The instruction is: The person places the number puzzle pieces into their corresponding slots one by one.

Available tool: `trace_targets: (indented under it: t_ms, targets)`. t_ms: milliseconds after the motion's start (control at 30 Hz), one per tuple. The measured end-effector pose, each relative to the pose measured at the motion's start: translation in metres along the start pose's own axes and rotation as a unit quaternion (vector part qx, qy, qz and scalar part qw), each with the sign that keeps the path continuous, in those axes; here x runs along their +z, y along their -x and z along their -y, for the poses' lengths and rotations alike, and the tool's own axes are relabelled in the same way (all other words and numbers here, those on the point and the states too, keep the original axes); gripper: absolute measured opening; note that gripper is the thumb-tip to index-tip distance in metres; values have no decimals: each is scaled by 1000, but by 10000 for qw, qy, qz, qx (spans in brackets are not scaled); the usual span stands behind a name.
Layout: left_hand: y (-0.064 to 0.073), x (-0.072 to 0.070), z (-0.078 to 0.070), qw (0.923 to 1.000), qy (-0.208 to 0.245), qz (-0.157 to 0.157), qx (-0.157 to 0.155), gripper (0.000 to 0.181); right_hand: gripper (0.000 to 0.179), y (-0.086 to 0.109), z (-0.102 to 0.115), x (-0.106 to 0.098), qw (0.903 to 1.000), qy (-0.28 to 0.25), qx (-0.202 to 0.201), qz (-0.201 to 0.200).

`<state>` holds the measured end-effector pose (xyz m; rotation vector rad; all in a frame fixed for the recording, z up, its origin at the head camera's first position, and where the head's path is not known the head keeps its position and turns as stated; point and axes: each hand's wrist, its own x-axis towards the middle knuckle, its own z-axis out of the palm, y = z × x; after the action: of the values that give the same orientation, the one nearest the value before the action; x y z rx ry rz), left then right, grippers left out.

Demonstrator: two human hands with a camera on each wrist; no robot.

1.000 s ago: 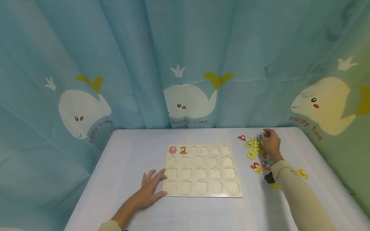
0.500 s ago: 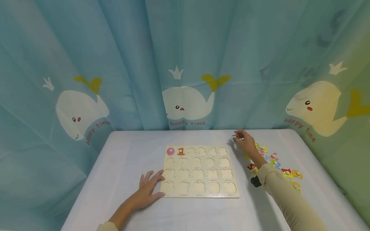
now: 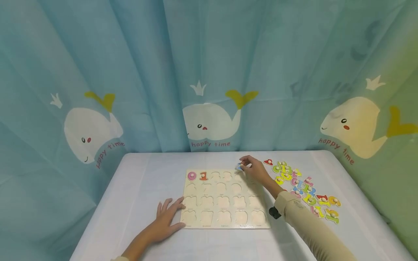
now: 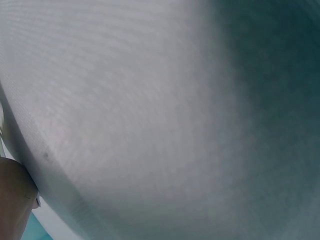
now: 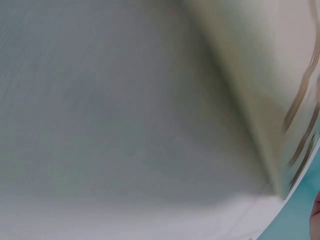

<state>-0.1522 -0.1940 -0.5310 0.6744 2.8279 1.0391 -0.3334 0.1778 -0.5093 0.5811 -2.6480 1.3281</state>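
Note:
A pale wooden number puzzle board (image 3: 213, 209) lies on the white table, with a pink 0 piece (image 3: 192, 175) and an orange-red 1 piece (image 3: 203, 176) in the first two recesses of its top row. My right hand (image 3: 256, 171) pinches a small blue puzzle piece (image 3: 239, 166) over the board's upper right edge. Spread fingers of my left hand (image 3: 163, 223) rest at the board's lower left edge. The left wrist view shows a bit of the left hand (image 4: 16, 197) beside the tablecloth; in the right wrist view only a sliver of the right hand (image 5: 315, 220) appears.
Loose number pieces (image 3: 307, 189) lie scattered to the right of the board, several overlapping. A red piece (image 3: 268, 162) sits apart near the back. A black object (image 3: 274, 213) shows under the right sleeve. Behind the table hangs a blue curtain (image 3: 156, 72) with whales.
My right hand has moved left from the loose pieces to above the board, carrying the blue piece. The left hand keeps its place at the board's edge.

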Motion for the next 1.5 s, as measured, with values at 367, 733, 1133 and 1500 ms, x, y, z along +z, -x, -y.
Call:
trace_targets:
  t_ms: [367, 733, 1133, 1500]
  targets:
    - [9, 6, -1, 9998, 186, -57, -32, 45, 20, 8, 24, 45, 9981, 25, -199, 581]
    - [15, 10, -3, 9996, 229, 10, -144, 45, 19, 18, 34, 72, 9957, -51, -109, 913]
    - [18, 14, -4, 9993, 361, -13, -89, 43, 17, 25, 29, 75, 9964, 62, -175, 828]
    - [5, 3, -2, 9998, 171, -116, -6, 50, 20, 6, 39, 69, 9962, 287, -18, 817]
